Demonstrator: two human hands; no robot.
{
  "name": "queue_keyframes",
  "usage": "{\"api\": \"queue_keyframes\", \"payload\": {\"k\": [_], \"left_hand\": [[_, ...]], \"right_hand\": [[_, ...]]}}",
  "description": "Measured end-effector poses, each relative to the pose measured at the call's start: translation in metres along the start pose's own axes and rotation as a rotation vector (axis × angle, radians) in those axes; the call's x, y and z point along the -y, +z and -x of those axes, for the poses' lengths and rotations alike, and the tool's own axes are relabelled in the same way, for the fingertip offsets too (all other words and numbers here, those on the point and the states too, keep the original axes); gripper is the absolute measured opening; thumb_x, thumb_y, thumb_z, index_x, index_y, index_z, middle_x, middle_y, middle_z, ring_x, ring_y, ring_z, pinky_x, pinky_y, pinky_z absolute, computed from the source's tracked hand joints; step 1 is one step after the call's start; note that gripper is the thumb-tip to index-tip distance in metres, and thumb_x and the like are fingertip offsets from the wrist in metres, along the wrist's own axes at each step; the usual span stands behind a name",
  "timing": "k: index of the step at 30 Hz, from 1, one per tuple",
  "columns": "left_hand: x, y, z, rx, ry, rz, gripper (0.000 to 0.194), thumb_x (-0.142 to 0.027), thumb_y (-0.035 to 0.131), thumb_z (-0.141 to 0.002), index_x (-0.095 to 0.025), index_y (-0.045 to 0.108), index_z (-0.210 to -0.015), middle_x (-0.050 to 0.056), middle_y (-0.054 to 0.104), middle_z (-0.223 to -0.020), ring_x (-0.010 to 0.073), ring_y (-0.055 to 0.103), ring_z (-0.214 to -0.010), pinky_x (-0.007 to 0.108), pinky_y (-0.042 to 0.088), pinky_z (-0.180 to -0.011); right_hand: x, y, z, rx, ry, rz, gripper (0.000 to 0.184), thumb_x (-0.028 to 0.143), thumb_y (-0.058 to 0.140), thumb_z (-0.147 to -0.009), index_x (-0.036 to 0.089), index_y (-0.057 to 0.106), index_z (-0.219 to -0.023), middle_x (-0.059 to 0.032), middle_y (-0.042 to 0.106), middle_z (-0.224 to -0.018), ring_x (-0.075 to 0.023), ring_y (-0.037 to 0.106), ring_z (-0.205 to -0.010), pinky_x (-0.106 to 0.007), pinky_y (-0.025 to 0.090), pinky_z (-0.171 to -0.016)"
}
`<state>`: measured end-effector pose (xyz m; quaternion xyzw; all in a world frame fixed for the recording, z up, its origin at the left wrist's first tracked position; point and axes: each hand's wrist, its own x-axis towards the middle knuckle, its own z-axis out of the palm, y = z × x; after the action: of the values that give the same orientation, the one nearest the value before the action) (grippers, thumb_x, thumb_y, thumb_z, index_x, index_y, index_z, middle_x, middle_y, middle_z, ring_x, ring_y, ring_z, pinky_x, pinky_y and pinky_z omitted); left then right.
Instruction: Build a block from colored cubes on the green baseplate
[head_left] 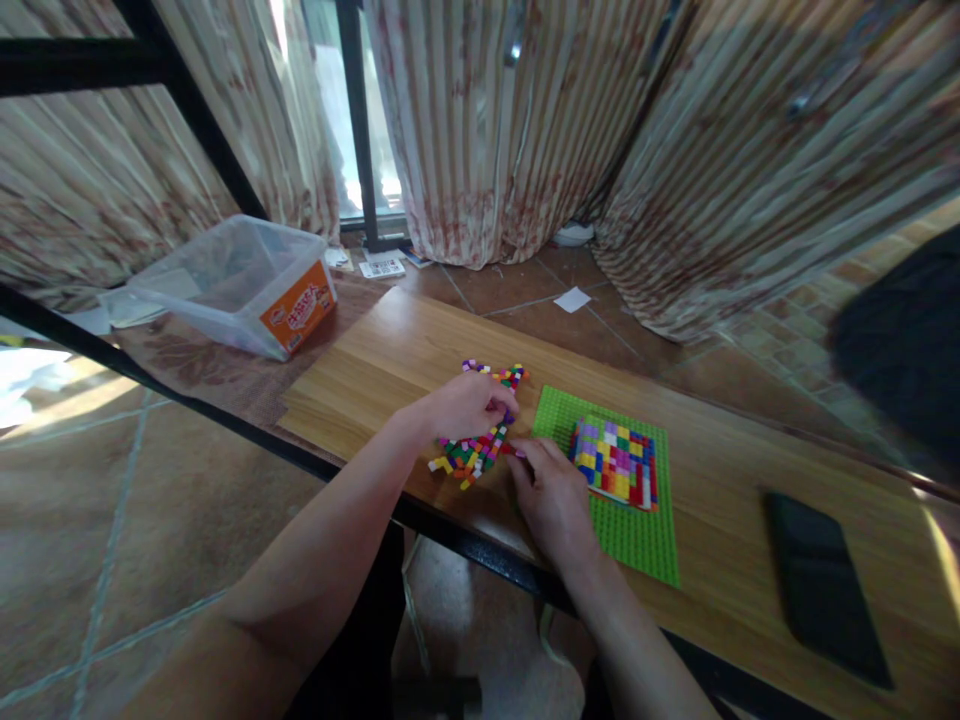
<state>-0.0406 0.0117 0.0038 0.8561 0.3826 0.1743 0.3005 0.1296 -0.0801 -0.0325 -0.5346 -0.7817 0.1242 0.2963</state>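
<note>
Loose small toy bricks (466, 456) in many colours lie in a pile on the wooden table. My left hand (469, 405) reaches over the pile with its fingers curled together; a purple brick shows by the fingertips, but whether they grip it I cannot tell. At the pile's right side my right hand (553, 495) pinches a small reddish toy brick (510, 450) between thumb and fingers. Just right of that hand is a green baseplate (637, 555), bearing a multicoloured block of joined bricks (616, 462). The right hand partly covers the baseplate's left edge.
A dark phone or tablet (825, 590) lies on the table (720, 500) at the right. Beyond the table's left end stands a clear plastic bin (217, 280) with an orange label. Black metal bars (187, 120) cross the left side; striped curtains (465, 130) hang behind.
</note>
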Motion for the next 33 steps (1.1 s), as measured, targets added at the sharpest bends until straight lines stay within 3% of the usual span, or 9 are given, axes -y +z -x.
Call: {"api": "queue_keyframes", "payload": {"k": [5, 10, 14, 27, 33], "left_hand": [[-0.002, -0.009, 0.005, -0.010, -0.043, -0.067, 0.030, -0.010, 0.055, -0.076, -0.020, 0.075, -0.095, 0.003, 0.074, -0.090, 0.0144, 0.064, -0.081, 0.023, 0.045, -0.075], [-0.001, -0.015, 0.012, 0.109, -0.034, -0.119, 0.019, -0.016, 0.064, -0.070, -0.020, 0.076, -0.083, 0.002, 0.071, -0.086, 0.0144, 0.061, -0.078, 0.022, 0.044, -0.071], [-0.004, -0.015, 0.016, 0.164, -0.069, -0.175, 0.030, -0.015, 0.065, -0.066, -0.022, 0.076, -0.093, 0.004, 0.068, -0.095, 0.0159, 0.061, -0.080, 0.024, 0.045, -0.072], [-0.011, -0.010, 0.017, 0.147, -0.085, -0.268, 0.022, -0.020, 0.062, -0.073, -0.019, 0.072, -0.092, 0.007, 0.064, -0.099, 0.0212, 0.061, -0.090, 0.029, 0.045, -0.078], [-0.010, -0.009, 0.015, 0.136, -0.058, -0.199, 0.016, -0.014, 0.063, -0.072, -0.016, 0.065, -0.087, 0.006, 0.064, -0.098, 0.0167, 0.059, -0.083, 0.025, 0.042, -0.070]], "right_hand": [[0.001, 0.001, -0.002, -0.023, 0.005, -0.069, 0.023, 0.018, 0.049, -0.089, 0.018, 0.063, -0.107, -0.0091, 0.065, -0.103, -0.0199, 0.062, -0.094, -0.035, 0.050, -0.085], [0.000, 0.001, -0.001, -0.043, -0.011, -0.085, 0.025, 0.018, 0.047, -0.090, 0.021, 0.064, -0.109, -0.0094, 0.063, -0.108, -0.0206, 0.061, -0.100, -0.038, 0.050, -0.090], [0.000, 0.001, 0.000, -0.041, -0.015, -0.088, 0.025, 0.019, 0.048, -0.090, 0.020, 0.065, -0.108, -0.0099, 0.063, -0.110, -0.0208, 0.060, -0.102, -0.038, 0.050, -0.092], [0.001, 0.001, -0.001, -0.037, -0.019, -0.112, 0.021, 0.021, 0.047, -0.092, 0.021, 0.067, -0.099, -0.0085, 0.064, -0.108, -0.0190, 0.062, -0.100, -0.035, 0.051, -0.090], [0.001, 0.000, 0.000, -0.037, -0.013, -0.116, 0.022, 0.021, 0.047, -0.091, 0.023, 0.067, -0.098, -0.0083, 0.064, -0.109, -0.0195, 0.061, -0.099, -0.036, 0.052, -0.088]]}}
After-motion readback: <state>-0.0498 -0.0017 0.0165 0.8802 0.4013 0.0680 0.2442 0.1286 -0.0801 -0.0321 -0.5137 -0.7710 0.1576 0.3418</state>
